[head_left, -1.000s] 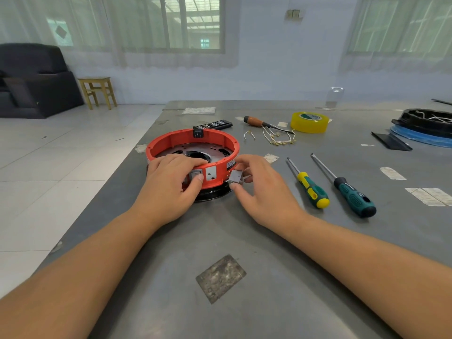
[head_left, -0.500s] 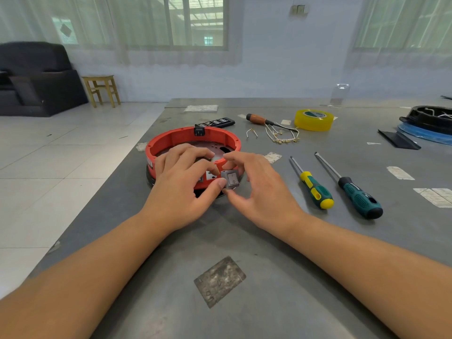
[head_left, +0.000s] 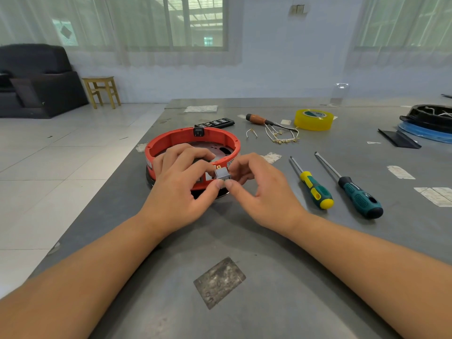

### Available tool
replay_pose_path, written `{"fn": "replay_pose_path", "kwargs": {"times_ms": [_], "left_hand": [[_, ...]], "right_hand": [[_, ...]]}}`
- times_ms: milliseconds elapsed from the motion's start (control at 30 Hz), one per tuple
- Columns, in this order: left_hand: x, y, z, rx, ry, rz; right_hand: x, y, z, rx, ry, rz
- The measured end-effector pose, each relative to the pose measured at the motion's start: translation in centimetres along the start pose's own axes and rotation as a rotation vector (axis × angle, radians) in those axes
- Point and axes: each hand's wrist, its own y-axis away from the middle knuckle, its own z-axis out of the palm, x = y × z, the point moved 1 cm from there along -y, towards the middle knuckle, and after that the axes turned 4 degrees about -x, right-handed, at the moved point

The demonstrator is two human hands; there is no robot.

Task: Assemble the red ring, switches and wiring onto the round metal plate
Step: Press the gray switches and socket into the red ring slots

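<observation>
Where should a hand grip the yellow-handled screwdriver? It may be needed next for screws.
Grip the yellow-handled screwdriver by its thick handle, coming from above on the right. It lies flat, shaft pointing away, handle toward the person and clear of the teal screwdriver.

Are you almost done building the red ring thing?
Not yet. The red ring already sits on the plate, with a black socket fitted. Both hands hold a grey switch at the ring's front. The wires lie unused on the table.

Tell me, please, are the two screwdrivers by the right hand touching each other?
Apart. The head view shows bare table between the yellow screwdriver and the teal screwdriver along their whole lengths.
</observation>
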Motion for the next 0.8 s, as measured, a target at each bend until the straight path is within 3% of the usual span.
{"fn": "replay_pose_path", "kwargs": {"times_ms": [500,800], "left_hand": [[-0.16,-0.01,-0.1,-0.029,-0.03,-0.004],[0.06,-0.07,-0.2,-0.024,-0.048,-0.023]], "right_hand": [[0.11,-0.06,0.03,-0.028,-0.022,0.014],[-0.17,-0.16,-0.23,-0.051,0.224,-0.115]]}}
